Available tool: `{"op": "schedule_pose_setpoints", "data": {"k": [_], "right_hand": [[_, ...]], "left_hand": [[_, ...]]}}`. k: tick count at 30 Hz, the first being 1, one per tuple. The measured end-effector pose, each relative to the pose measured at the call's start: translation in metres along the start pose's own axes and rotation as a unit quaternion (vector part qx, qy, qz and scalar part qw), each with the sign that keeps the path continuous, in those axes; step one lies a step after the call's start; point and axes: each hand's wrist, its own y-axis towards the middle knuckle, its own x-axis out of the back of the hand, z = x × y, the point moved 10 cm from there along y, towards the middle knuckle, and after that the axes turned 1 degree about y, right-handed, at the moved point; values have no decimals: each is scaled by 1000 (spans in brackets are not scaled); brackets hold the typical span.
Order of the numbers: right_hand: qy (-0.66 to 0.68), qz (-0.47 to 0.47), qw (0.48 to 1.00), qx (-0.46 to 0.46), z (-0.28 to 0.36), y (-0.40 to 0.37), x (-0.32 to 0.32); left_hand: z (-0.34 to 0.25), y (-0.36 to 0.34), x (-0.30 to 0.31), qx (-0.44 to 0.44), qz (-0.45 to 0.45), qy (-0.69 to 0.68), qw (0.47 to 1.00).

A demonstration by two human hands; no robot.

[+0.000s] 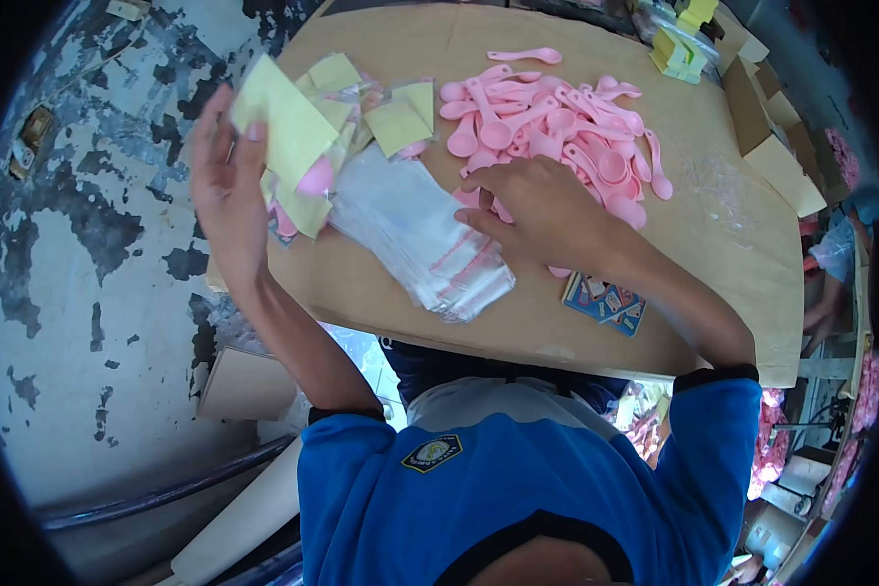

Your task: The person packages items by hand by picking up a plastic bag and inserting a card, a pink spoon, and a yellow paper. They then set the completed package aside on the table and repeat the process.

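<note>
At upper left of the frame, beside the open left hand point(229, 190), a yellow-card packet point(288, 117) in clear film; probably light, bendable and slick, best pinched by a card edge, away from the pink bulge point(316, 178). Tilted, long axis running from upper left to lower right. Near centre, right hand point(547, 207) with thumb and forefinger parted, beside stiff-looking pink spoons point(495, 134); cannot tell whether gripping one. Left of it, limp, slippery-looking clear bags point(396, 210), slanting toward lower right.

packing workshop, peeling wall point(68, 244), papered worktable point(361, 293), cardboard boxes point(767, 137), bagged pink stock point(770, 444)
</note>
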Motion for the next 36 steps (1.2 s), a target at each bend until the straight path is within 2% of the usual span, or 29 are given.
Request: {"op": "schedule_pose_setpoints", "data": {"k": [2, 3, 5, 7, 8, 9, 12, 14, 17, 19, 21, 22, 24, 27, 29, 30, 33, 36], "right_hand": [[-90, 27, 995, -16, -11, 14, -17], [-58, 51, 996, -35, -14, 17, -20], [7, 102, 992, -77, -20, 18, -27], [86, 96, 989, -74, -24, 18, -27], [125, 98, 985, -74, -26, 17, -29], [109, 99, 987, -67, -27, 16, -30], [70, 83, 993, -38, -26, 17, -26], [52, 48, 997, -22, -22, 12, -12], [81, -71, 994, -23, -35, -5, 26], [191, -88, 976, -55, -35, -24, 54], [260, -117, 956, -64, -35, -46, 71], [273, -91, 956, -53, -27, -54, 69], [303, -32, 952, -31, -6, -74, 63], [251, -12, 965, -72, -11, -93, 63], [215, -11, 970, -111, -37, -111, 66], [196, -8, 972, -130, -52, -119, 65], [331, -42, 939, -86, -63, -135, 50], [340, -24, 940, -21, -49, -137, 46]], "left_hand": [[11, -11, 3, 2, 26, 162, 986], [22, -21, 6, 3, 39, 242, 970], [33, -58, 8, -72, -4, 350, 934], [24, -91, -16, -51, 33, 274, 960], [24, -106, -35, -66, 120, 287, 948], [27, -122, -52, -77, 205, 298, 929], [32, -152, -84, -87, 294, 225, 925], [36, -154, -83, -92, 275, 218, 932], [35, -152, -81, -85, 267, 229, 932], [26, -149, -80, -94, 279, 263, 919], [7, -144, -95, -21, 278, 24, 960], [2, -152, -113, 43, 286, -87, 953], [-8, -170, -149, 176, 264, -308, 897], [15, -187, -188, 280, 271, -327, 861], [39, -184, -198, 342, 203, -374, 838], [34, -181, -204, 322, 230, -378, 837], [24, -189, -218, 259, 303, -390, 830], [5, -231, -247, 275, 484, -407, 724]]}}
